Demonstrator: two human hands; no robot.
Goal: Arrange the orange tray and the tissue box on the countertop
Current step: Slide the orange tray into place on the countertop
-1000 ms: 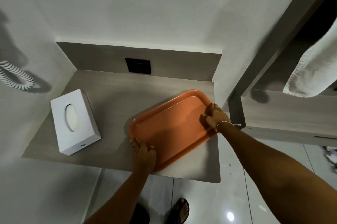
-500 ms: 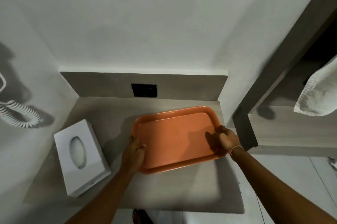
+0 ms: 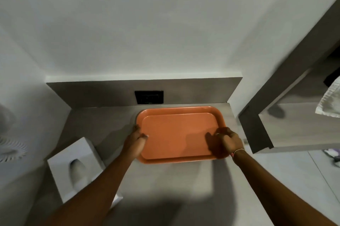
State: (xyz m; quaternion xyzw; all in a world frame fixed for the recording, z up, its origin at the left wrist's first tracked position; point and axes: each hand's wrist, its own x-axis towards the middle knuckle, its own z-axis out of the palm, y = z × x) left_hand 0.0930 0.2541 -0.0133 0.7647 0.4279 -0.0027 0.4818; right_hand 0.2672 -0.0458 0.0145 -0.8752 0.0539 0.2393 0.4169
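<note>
Two bare hands grip a flat orange plastic tray (image 3: 179, 132) lying on a grey wood-grain countertop (image 3: 165, 185), seen from above.

The left hand (image 3: 135, 140) clasps the tray's left rim, thumb over the lip. The right hand (image 3: 227, 140) is closed on the rim near the tray's front right corner. The tray lies flat in the back right part of the countertop, its far edge near the grey backsplash (image 3: 92, 93) and just below a black wall socket (image 3: 149, 97), its long sides roughly parallel to the wall. By the look of it, the tray is about placed, though neither hand has let go. A white rectangular tissue box (image 3: 77, 167) with an oval opening sits at the front left, skewed and partly covered by the left forearm. No hand touches it, so squaring it up seems to be what is left.
</note>
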